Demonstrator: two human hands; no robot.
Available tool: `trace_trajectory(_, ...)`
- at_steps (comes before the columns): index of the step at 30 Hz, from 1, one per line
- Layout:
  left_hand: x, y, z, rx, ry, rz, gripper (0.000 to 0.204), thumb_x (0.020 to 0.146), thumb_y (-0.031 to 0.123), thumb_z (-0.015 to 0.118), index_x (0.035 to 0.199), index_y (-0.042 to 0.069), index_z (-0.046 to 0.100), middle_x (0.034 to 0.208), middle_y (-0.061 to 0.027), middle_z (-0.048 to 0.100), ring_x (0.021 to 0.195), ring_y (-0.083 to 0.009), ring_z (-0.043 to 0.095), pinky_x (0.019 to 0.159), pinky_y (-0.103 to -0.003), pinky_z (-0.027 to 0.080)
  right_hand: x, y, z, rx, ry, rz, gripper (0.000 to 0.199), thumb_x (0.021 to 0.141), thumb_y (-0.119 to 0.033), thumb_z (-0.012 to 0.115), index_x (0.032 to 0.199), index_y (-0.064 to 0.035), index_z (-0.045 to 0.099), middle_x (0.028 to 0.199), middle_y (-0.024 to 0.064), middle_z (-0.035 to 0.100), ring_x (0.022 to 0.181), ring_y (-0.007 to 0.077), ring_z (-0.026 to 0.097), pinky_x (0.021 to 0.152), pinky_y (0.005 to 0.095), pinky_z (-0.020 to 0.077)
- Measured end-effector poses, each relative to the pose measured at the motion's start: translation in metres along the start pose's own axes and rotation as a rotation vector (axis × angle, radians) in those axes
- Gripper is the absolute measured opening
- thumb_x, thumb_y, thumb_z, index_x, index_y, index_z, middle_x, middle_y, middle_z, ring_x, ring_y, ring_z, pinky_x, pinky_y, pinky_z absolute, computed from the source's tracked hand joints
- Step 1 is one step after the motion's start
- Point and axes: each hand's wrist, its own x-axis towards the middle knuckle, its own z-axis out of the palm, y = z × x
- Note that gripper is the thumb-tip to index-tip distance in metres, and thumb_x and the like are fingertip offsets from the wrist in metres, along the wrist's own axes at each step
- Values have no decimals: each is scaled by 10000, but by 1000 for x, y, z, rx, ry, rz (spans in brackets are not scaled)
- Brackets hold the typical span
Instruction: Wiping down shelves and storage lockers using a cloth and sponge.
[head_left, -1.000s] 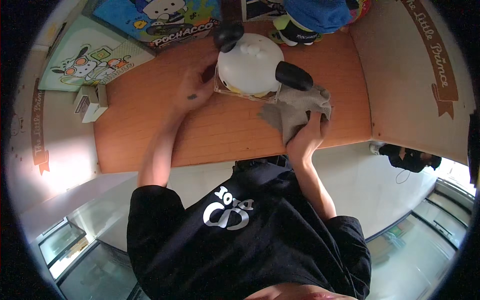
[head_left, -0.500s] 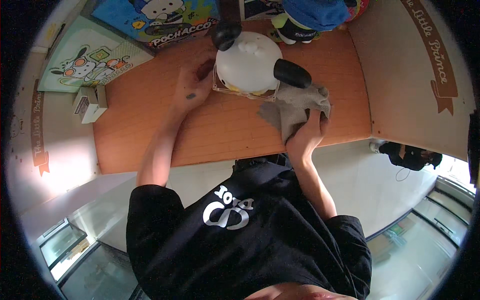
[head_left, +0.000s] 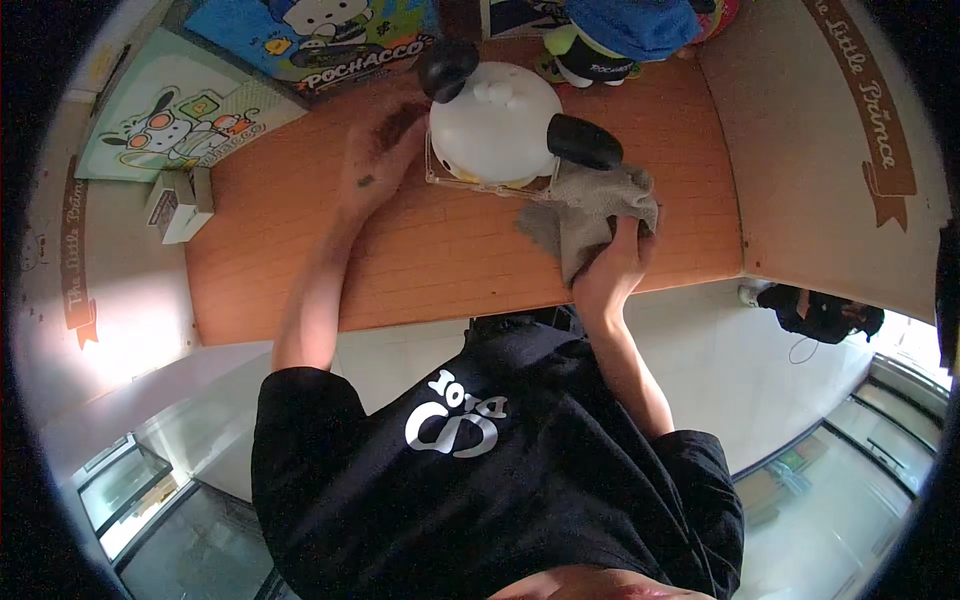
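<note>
A white dog-shaped figure [head_left: 495, 125] with black ears stands on the wooden shelf board [head_left: 450, 270], with a clear, thin-edged stand or case showing around its lower part. Beside its left side is my left hand [head_left: 380, 170], smeared by motion; its fingertips are near the clear edge, and whether they touch cannot be made out. My right hand [head_left: 613, 275] pinches a grey-brown cloth [head_left: 585, 220]. That cloth lies bunched at the figure's right front, under the right ear, spreading partly over the wood.
Behind the figure are a blue picture board [head_left: 340, 45] and a plush toy in a blue cap [head_left: 630, 30]. A pale green picture card [head_left: 185, 110] leans at the left, above a small white box [head_left: 180, 205]. Side panels [head_left: 820, 130] bound the shelf.
My left hand has shifted slightly left and blurred, its fingers drawing back a little from the figure's side. The figure has moved slightly left. My right hand and the cloth are nearly unchanged.
</note>
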Motion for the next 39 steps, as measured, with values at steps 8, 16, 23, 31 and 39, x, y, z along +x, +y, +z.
trace_trajectory(8, -9, 11, -4, 184, -144, -227, 334, 963, 14, 662, 1295, -20, 653, 1165, -89, 722, 997, -153, 639, 937, -272, 514, -1, -4, 2, -61, 4, 0, 258, 1060, -159, 497, 1275, -71, 607, 1156, 71, 667, 992, 157, 585, 892, 298, 458)
trace_trajectory(16, -7, -1, -11, -40, -184, -168, 318, 950, -6, 667, 1268, 1, 670, 1163, -91, 713, 1015, -167, 639, 954, -274, 510, 2, 4, -7, -7, -33, 10, 261, 1063, -163, 497, 1278, -66, 609, 1161, 75, 669, 986, 163, 594, 889, 301, 465)
trace_trajectory(23, -4, -9, -15, -48, -195, -42, 287, 953, -28, 652, 1237, 9, 674, 1170, -84, 700, 1026, -163, 628, 948, -274, 510, 1, 4, -10, -51, -79, 43, 284, 1079, -191, 514, 1351, -119, 544, 1200, 61, 626, 1034, 153, 543, 945, 302, 428)
trace_trajectory(31, -4, -6, -13, -21, -151, -232, 296, 958, -36, 635, 1249, 10, 667, 1207, -91, 688, 1040, -167, 619, 962, -283, 496, 2, 5, -9, -89, -59, 27, 281, 1077, -190, 513, 1346, -118, 550, 1205, 60, 632, 1035, 150, 548, 940, 302, 429)
trace_trajectory(39, -8, 0, -9, -122, -147, -208, 307, 969, 0, 639, 1276, 6, 655, 1234, -100, 688, 1087, -164, 609, 988, -286, 476, 1, 0, -6, -50, -50, 50, 277, 1065, -169, 509, 1332, -118, 562, 1193, 56, 651, 1011, 150, 560, 904, 298, 443)
